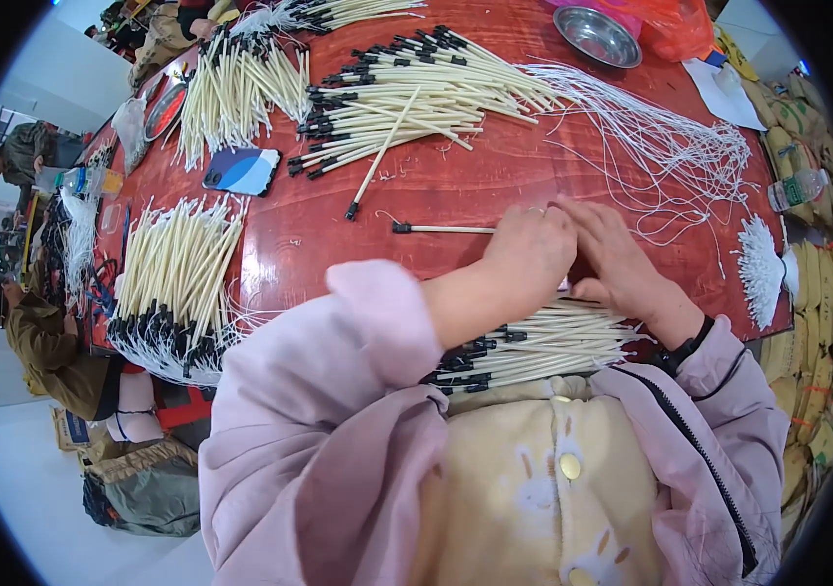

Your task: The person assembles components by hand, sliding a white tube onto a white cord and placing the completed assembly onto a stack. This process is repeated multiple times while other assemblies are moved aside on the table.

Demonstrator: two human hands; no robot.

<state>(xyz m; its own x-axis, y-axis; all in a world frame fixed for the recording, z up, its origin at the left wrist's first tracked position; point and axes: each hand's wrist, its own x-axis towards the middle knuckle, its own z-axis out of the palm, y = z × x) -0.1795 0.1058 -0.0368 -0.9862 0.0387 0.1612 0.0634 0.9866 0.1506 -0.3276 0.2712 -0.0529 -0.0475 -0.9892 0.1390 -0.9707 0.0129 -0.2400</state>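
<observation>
A thin cream stick with a black end piece (446, 230) lies crosswise on the red table, a fine thread curling off its black end. My left hand (537, 241) is closed over the stick's right end, hiding it. Against its fingertips press the bent fingers of my right hand (620, 256); whatever is between them is hidden. Just below both hands, at the table's near edge, lies a pile of the same sticks (543, 347). Another single stick (382, 156) rests slantwise farther off, its black end toward me.
More stick bundles (177, 273) (246, 98) lie left, and a large heap (416, 93) lies at the far middle. White cords (666, 146) spread at the far right, near a metal bowl (597, 37). A phone (243, 171) lies left; a white tied bundle (760, 273) sits right. People work at far left.
</observation>
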